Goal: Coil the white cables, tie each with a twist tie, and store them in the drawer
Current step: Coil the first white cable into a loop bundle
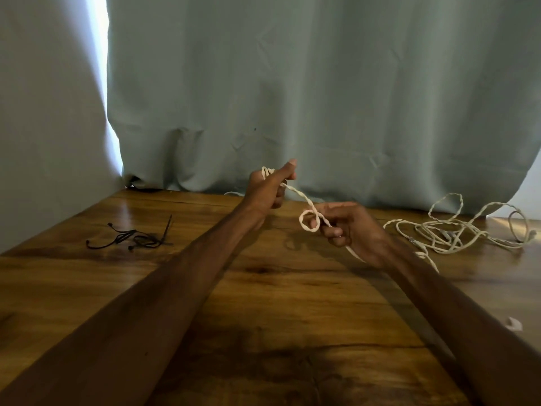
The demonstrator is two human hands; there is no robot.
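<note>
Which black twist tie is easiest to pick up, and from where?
Probably the straight tie at the right edge of the black bundle. Pinch its free far end from above: it lies flat on the table, while the others are tangled together.

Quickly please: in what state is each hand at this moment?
Left hand: closed around the white cable, thumb raised.
Right hand: closed, pinching the same cable beside a small loop.
</note>
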